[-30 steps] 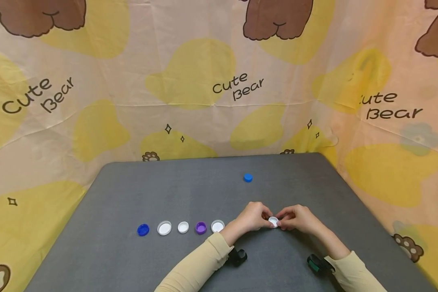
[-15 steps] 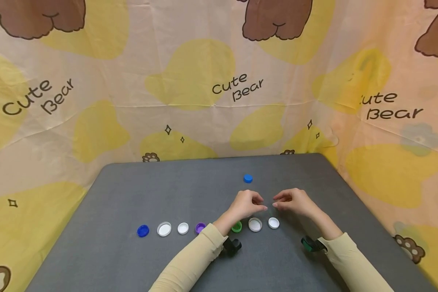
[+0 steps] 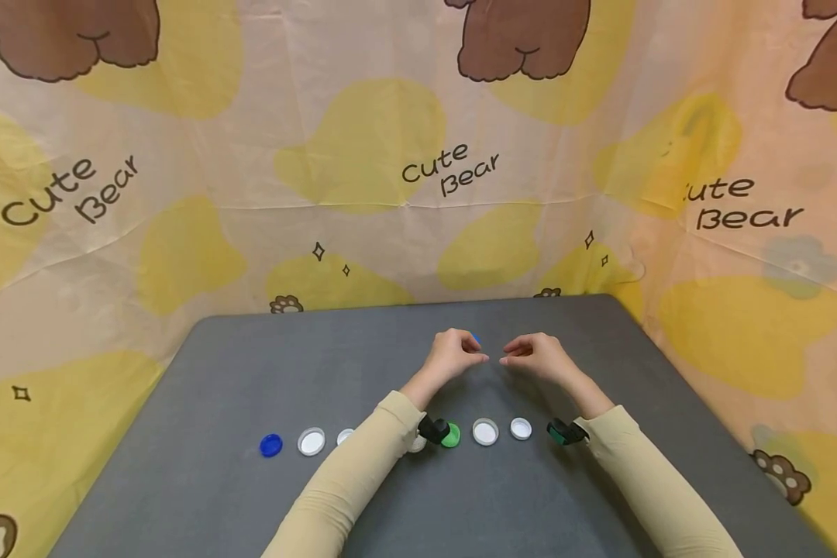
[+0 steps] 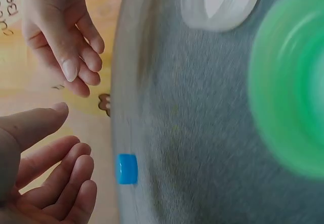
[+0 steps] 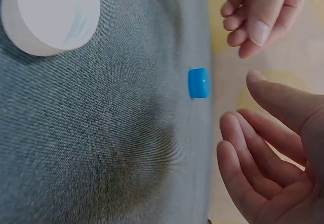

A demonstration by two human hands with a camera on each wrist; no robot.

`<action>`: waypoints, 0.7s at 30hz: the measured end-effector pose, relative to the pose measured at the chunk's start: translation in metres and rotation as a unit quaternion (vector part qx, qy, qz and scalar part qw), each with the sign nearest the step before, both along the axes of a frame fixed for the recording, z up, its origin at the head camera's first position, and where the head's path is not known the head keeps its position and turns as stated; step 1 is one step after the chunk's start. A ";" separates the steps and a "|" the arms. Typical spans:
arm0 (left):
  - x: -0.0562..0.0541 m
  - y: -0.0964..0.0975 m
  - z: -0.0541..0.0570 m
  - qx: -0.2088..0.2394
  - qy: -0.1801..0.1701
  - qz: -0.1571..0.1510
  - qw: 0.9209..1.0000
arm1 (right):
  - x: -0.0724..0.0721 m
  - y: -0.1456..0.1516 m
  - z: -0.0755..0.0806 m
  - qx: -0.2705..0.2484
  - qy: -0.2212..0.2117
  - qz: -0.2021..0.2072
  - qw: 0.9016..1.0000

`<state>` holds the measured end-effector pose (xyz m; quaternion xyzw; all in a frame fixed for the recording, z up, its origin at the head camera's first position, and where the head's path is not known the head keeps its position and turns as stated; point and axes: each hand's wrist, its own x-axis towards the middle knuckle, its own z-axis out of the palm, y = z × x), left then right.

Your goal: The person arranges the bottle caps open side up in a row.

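Observation:
My left hand (image 3: 453,353) hovers over the far part of the table, fingers loosely bent and holding nothing. To its right, my right hand (image 3: 540,358) faces it across a small gap, also holding nothing. A light blue bottle cap (image 5: 199,83) lies near the table's far edge, apart from both hands in the right wrist view; the left hand mostly covers it in the head view. Closer to me stand a green cap (image 3: 450,435), a white cap (image 3: 484,432) and a smaller white cap (image 3: 521,428), hollow sides up.
The row continues left with a dark blue cap (image 3: 270,446) and a white cap (image 3: 311,442). My left sleeve (image 3: 363,465) hides part of the row. A bear-print cloth (image 3: 404,178) hangs behind the grey table (image 3: 251,372).
Both hands have let go of the small white cap, which now lies at the row's right end. They have moved away from me and slightly left, toward the light blue cap.

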<state>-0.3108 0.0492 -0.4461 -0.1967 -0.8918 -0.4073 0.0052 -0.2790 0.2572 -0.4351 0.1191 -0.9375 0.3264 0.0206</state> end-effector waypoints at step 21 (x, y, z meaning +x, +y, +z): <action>-0.042 -0.002 -0.015 -0.030 -0.054 0.075 0.995 | -0.053 -0.022 -0.020 0.023 -0.022 -0.048 0.998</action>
